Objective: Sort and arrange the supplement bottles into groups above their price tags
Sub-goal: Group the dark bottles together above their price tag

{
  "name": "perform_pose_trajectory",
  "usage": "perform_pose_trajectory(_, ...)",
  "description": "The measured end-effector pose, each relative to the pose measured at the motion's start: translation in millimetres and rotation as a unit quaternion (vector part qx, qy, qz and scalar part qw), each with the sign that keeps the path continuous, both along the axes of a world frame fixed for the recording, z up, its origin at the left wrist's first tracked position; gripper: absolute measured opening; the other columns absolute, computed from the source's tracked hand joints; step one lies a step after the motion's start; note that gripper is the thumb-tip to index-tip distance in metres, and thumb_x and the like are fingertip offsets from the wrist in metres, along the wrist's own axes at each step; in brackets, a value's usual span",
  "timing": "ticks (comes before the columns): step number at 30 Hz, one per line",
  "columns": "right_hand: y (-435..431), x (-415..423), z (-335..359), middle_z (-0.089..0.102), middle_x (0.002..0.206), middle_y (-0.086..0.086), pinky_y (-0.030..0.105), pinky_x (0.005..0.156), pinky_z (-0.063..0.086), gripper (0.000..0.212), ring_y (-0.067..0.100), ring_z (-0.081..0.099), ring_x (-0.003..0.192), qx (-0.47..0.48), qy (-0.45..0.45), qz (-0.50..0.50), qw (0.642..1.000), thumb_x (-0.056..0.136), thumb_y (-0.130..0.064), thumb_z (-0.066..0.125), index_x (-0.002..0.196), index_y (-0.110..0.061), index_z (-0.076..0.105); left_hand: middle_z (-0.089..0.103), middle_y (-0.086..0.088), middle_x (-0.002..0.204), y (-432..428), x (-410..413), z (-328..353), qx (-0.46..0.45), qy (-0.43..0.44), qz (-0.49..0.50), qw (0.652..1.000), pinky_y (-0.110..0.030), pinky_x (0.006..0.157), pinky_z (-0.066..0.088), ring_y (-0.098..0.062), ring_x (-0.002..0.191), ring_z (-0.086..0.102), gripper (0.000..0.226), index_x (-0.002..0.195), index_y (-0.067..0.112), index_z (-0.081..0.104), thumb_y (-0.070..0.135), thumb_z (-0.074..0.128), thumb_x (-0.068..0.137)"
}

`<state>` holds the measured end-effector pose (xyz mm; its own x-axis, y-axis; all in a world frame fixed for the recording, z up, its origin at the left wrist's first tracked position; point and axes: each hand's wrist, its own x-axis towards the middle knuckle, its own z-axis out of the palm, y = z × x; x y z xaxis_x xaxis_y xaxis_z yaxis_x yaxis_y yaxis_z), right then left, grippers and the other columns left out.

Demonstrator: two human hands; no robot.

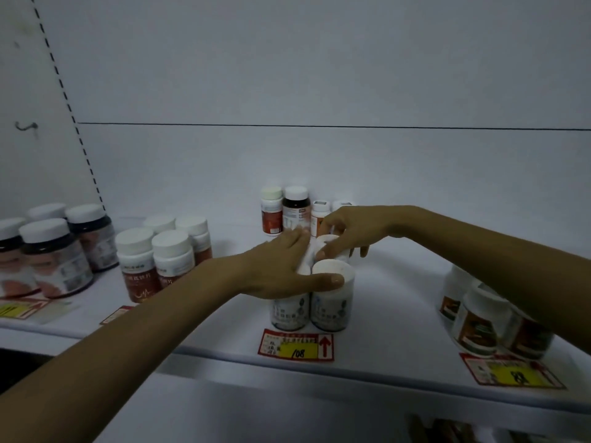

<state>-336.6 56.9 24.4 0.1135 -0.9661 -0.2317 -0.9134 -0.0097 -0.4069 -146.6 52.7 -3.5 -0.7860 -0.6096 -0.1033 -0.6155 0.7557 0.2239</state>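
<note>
Together, white bottles (332,302) above price tag (295,345)

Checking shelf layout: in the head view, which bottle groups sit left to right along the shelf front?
Dark white-capped plastic bottles → red-labelled white plastic bottles → grey-labelled white plastic bottles → brown-labelled white plastic bottles.

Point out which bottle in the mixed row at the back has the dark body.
The second bottle from the left: dark brown under its white cap, while its neighbours are pale-bodied.
</note>
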Motion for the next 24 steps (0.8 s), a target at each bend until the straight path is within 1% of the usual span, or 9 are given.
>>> perform_pose_trajectory(3,2.0,-0.3,1.7,0.059,0.108,-0.002,0.022,0.063,0.052,0.032,0.021,0.064,0.099,0.012,-0.014,0.012,1.0,0.087,-0.04,0.063,0.114,-0.032,0.048,-0.01,-0.002,0.158,3.2,-0.6,-1.6,-0.018,-0.021,0.017,0.999,-0.038,0.117,0.003,-0.018,0.146,-0.008,0.092,0.148,0.021,-0.008,0.068,0.034,0.082)
perform_pose_trajectory(7,2.6,-2.9,2.8,0.06,0.116,0.002,0.026,0.072,0.056,0.033,0.021,0.064,0.1,0.021,-0.009,0.018,1.0,0.089,-0.041,0.059,0.118,-0.031,0.048,-0.009,-0.002,0.158,3.9,-1.1,0.6,-0.019,-0.033,0.02,0.999,-0.038,0.117,0.003,-0.018,0.146,-0.008,0.091,0.148,0.021,-0.007,0.068,0.033,0.081)
perform_pose_trajectory(9,1.7,-4.4,5.3,0.06,0.119,0.003,0.03,0.078,0.056,0.032,0.023,0.065,0.1,0.033,-0.006,0.017,0.999,0.09,-0.042,0.056,0.118,-0.029,0.05,-0.007,-0.002,0.159,3.8,-0.5,3.3,-0.03,-0.054,0.013,0.998,-0.04,0.117,0.006,-0.018,0.146,-0.004,0.096,0.148,0.02,-0.006,0.073,0.029,0.076)
perform_pose_trajectory(11,-1.4,-5.3,11.7,0.06,0.119,0.003,0.032,0.081,0.056,0.043,0.023,0.066,0.1,0.048,0.003,0.006,0.999,0.089,-0.045,0.056,0.125,-0.021,0.053,-0.001,-0.002,0.159,5.0,1.3,13.7,-0.028,-0.055,0.013,0.998,-0.041,0.118,0.01,-0.018,0.146,0.003,0.098,0.149,0.02,-0.002,0.075,0.025,0.072)
perform_pose_trajectory(12,-4.6,-6.0,15.7,0.06,0.118,0.002,0.031,0.08,0.056,0.046,0.022,0.066,0.099,0.045,0.008,-0.001,0.999,0.089,-0.046,0.056,0.127,-0.02,0.053,0.002,0.0,0.159,3.7,2.5,20.5,-0.024,-0.043,0.018,0.999,-0.039,0.117,0.012,-0.017,0.146,0.007,0.094,0.149,0.021,0.0,0.073,0.025,0.075)
perform_pose_trajectory(14,-13.7,-6.7,22.9,0.061,0.115,0.003,0.028,0.074,0.054,0.045,0.021,0.065,0.098,0.018,0.013,-0.014,1.0,0.089,-0.045,0.057,0.125,-0.019,0.055,0.009,0.003,0.158,-3.2,4.8,35.5,-0.033,-0.016,0.02,0.999,-0.035,0.115,0.015,-0.017,0.144,0.014,0.081,0.149,0.022,0.004,0.065,0.027,0.085)
perform_pose_trajectory(17,-37.3,-6.1,29.0,0.062,0.116,0.004,0.027,0.072,0.052,0.042,0.02,0.062,0.1,-0.032,0.035,-0.031,0.998,0.087,-0.045,0.06,0.119,-0.019,0.059,0.016,0.0,0.158,-25.4,9.1,51.0,-0.101,-0.033,0.032,0.994,-0.039,0.113,0.023,-0.021,0.142,0.024,0.086,0.15,0.022,0.004,0.071,0.025,0.082)
perform_pose_trajectory(21,-74.8,1.9,35.6,0.061,0.121,0.005,0.034,0.082,0.052,0.043,0.021,0.06,0.102,-0.098,0.092,-0.042,0.99,0.083,-0.046,0.064,0.116,-0.018,0.06,0.028,-0.001,0.154,-55.5,14.2,63.8,-0.156,-0.096,0.05,0.982,-0.041,0.107,0.032,-0.024,0.136,0.035,0.088,0.149,0.027,0.0,0.071,0.036,0.081)
perform_pose_trajectory(24,-98.5,10.0,39.0,0.055,0.128,0.004,0.033,0.089,0.043,0.051,0.021,0.053,0.112,-0.165,0.165,-0.059,0.971,0.085,-0.046,0.062,0.126,-0.016,0.054,0.042,-0.002,0.146,-80.8,18.3,70.0,-0.21,-0.096,0.038,0.972,-0.041,0.1,0.04,-0.025,0.127,0.046,0.087,0.148,0.031,0.005,0.073,0.039,0.079)
